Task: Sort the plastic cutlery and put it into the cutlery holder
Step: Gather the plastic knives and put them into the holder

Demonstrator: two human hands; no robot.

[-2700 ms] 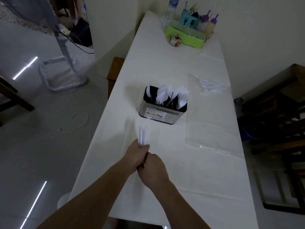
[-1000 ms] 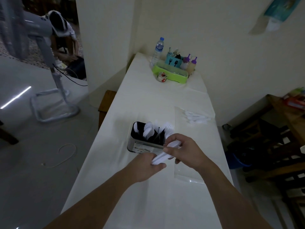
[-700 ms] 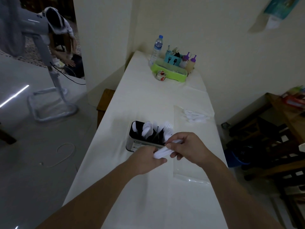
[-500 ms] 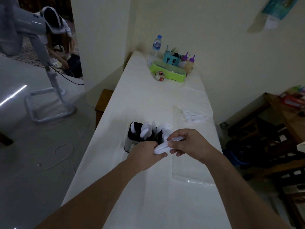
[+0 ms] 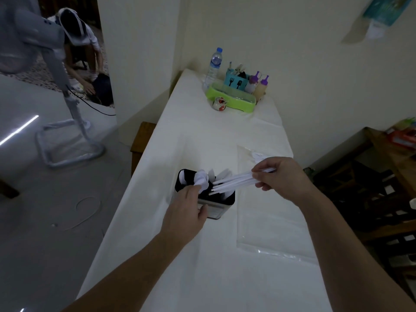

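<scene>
Cutlery holder [image 5: 203, 200]: black tin, mid-bench near left edge, part-filled. Right hand [image 5: 279, 176]: pinches bundle of white cutlery [image 5: 234, 182], tips over holder's right compartment. Left hand [image 5: 188, 213]: fingers loosely extended against holder. Step: insertion. Next: tilt bundle upright, lower into matching compartment.

A dim home dining area: a long cloth-covered bench [image 5: 216, 140] against a cream wall carries a condiment tray [image 5: 231, 99], with a standing fan [image 5: 56, 70] on tiled floor.
</scene>
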